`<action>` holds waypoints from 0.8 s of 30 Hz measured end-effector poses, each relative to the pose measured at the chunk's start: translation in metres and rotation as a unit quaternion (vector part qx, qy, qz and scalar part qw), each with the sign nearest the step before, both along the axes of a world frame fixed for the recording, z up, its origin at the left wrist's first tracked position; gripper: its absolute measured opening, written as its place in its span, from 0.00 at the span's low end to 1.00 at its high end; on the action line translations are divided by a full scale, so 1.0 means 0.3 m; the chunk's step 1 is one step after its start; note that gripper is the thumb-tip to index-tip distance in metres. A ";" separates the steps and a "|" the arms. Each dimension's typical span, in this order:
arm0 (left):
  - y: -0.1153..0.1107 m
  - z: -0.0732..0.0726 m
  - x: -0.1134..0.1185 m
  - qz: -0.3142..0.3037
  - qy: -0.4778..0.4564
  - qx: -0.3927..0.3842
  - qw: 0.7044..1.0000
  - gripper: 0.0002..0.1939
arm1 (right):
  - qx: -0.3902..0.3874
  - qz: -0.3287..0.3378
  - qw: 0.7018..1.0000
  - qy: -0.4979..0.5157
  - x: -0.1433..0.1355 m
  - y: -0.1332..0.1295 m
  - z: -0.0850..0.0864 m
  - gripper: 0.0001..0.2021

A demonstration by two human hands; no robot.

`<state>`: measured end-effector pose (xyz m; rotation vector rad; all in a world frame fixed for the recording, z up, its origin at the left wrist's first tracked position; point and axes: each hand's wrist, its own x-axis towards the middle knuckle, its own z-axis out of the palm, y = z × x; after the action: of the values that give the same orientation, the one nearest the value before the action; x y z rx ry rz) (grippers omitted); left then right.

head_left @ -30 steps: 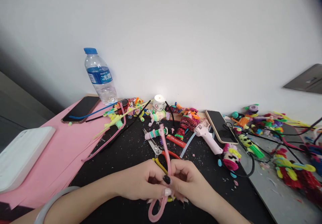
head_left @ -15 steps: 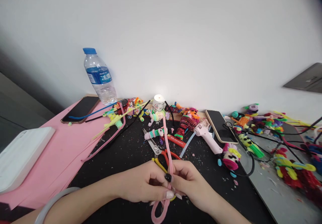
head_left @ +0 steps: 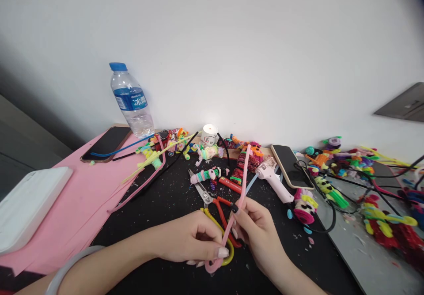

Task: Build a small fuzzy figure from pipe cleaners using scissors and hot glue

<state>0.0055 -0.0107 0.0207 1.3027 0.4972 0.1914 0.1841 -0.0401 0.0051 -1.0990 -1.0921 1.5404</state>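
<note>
A pink pipe cleaner (head_left: 245, 175) runs between my two hands, its free end pointing up and away. My left hand (head_left: 195, 237) pinches it low down, close to a small curl at its bottom end. Higher up, my right hand (head_left: 256, 231) grips the same strip between thumb and fingers. A bent yellow pipe cleaner (head_left: 231, 254) curves beside my left hand; whether that hand also holds it I cannot tell. Just beyond lie scissors (head_left: 220, 211) with orange-red handles, partly hidden by the yellow piece and the pink strip.
A pink glue gun (head_left: 276, 184) and a phone (head_left: 291, 167) lie right of centre. Colourful pipe-cleaner figures (head_left: 207, 175) line the back. At left are a water bottle (head_left: 132, 100), another phone (head_left: 106, 144) and a white box (head_left: 33, 206) on pink sheets (head_left: 99, 189).
My right hand has moved up and right along the pink pipe cleaner, away from my left hand. The strip now leans right, and its bottom loop has become smaller.
</note>
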 end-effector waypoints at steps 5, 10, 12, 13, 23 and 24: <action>0.000 0.000 -0.006 -0.006 0.015 0.008 1.000 0.17 | -0.051 0.031 0.996 0.069 0.009 0.006 0.007 0.13; -0.011 -0.009 -0.007 -0.025 0.016 -0.004 1.000 0.16 | -0.109 0.191 0.973 0.070 0.001 0.003 0.021 0.19; -0.013 -0.006 -0.010 -0.024 0.017 -0.003 1.000 0.16 | -0.114 0.203 0.972 0.021 -0.002 0.003 0.023 0.22; -0.013 -0.004 -0.012 -0.024 0.016 0.002 1.000 0.15 | -0.117 0.205 0.972 -0.004 -0.003 0.004 0.024 0.22; -0.015 -0.015 0.000 0.034 0.006 -0.030 0.999 0.14 | -0.089 0.182 0.979 -0.014 -0.002 0.003 0.035 0.21; -0.012 -0.018 0.003 0.058 -0.003 -0.042 0.997 0.14 | -0.069 0.141 0.987 -0.020 -0.003 0.004 0.031 0.21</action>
<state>0.0064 -0.0144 0.0152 1.1925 0.5696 0.2688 0.1832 -0.0391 0.0143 -1.1069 -1.2252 1.8461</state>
